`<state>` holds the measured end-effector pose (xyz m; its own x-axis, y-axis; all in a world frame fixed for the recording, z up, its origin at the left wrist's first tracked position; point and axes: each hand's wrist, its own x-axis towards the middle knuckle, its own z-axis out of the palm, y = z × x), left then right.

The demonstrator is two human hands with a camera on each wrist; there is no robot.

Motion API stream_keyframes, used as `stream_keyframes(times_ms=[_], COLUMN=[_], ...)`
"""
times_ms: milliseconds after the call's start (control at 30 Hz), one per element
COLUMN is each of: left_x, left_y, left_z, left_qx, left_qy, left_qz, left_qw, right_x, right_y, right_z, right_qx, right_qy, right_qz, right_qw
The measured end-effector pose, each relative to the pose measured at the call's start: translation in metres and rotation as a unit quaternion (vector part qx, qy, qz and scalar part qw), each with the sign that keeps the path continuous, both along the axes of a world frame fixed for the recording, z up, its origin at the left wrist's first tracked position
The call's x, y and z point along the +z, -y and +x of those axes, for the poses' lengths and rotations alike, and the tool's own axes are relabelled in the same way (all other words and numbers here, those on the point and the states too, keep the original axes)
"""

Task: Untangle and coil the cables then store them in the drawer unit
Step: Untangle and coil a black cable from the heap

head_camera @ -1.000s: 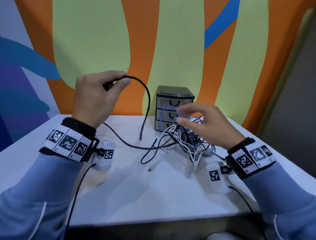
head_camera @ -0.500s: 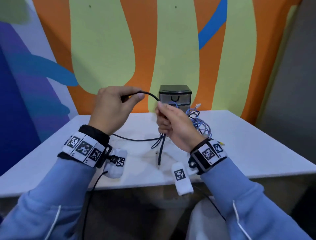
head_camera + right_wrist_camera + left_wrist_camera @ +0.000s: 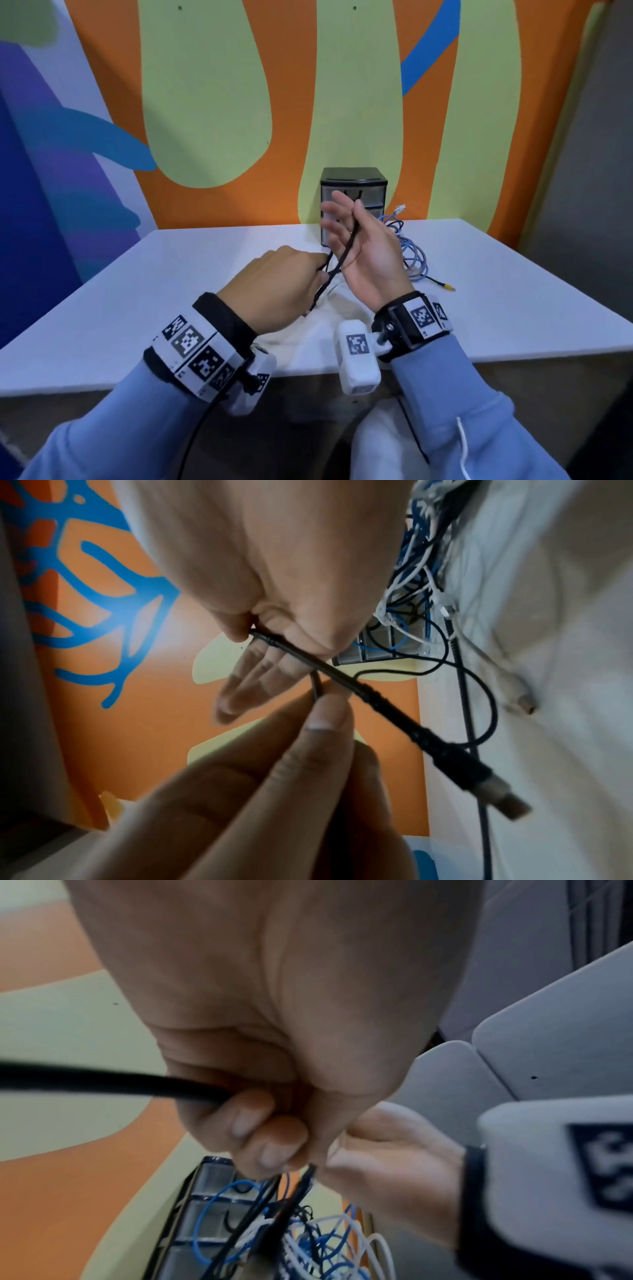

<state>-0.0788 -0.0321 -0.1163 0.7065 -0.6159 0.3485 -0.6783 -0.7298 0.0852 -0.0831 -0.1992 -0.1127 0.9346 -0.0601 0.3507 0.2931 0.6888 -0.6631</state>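
A black cable runs across my upturned right hand, tucked under the thumb while the fingers stay straight. My left hand pinches the same cable just below that palm. In the right wrist view the black cable ends in a metal USB plug, and my left hand's fingertips pinch a strand beside it. The left wrist view has my left hand curled round the black cable. Behind my hands stands the small black drawer unit, drawers closed, with a tangle of blue, white and black cables to its right.
The white table reaches back to a painted orange and green wall. A yellow-tipped plug lies right of the tangle. A white cable lies under my hands. The table's front edge is close to my wrists.
My left hand came down from its raised position to meet the right one. My right hand turned palm up and straightened its fingers, with the black cable laid across it.
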Motion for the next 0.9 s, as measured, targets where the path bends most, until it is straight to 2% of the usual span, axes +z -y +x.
stream_keyframes(times_ms=[100,233,333,433,567,733,800,900], left_x=[0.007,0.026,0.042,0.056,0.061,0.044,0.034,0.015], left_y=[-0.002,-0.012,-0.02,-0.026,-0.02,-0.013,-0.01,-0.009], left_z=[-0.007,-0.025,-0.03,-0.025,-0.01,0.006,0.008,0.009], left_qx=[0.007,-0.016,-0.056,-0.085,-0.092,-0.077,-0.072,-0.07], left_qy=[0.001,-0.007,-0.072,-0.103,-0.065,-0.033,-0.031,-0.077], left_qz=[0.006,-0.043,-0.159,-0.297,-0.382,-0.482,-0.49,-0.454], left_qw=[1.0,0.999,0.983,0.946,0.917,0.872,0.868,0.885], right_x=[-0.002,-0.008,-0.008,-0.007,-0.001,0.005,0.008,0.017], right_y=[-0.007,-0.013,-0.011,-0.005,0.002,0.012,0.014,0.015], right_z=[0.007,0.002,-0.007,-0.013,-0.028,-0.045,-0.05,-0.055], right_qx=[-0.027,-0.086,-0.105,-0.092,0.008,0.154,0.183,0.176], right_qy=[0.026,0.031,0.026,0.02,0.023,0.004,0.011,0.036], right_qz=[0.0,-0.171,-0.273,-0.321,-0.281,-0.187,-0.153,-0.087], right_qw=[0.999,0.981,0.956,0.942,0.959,0.97,0.971,0.98])
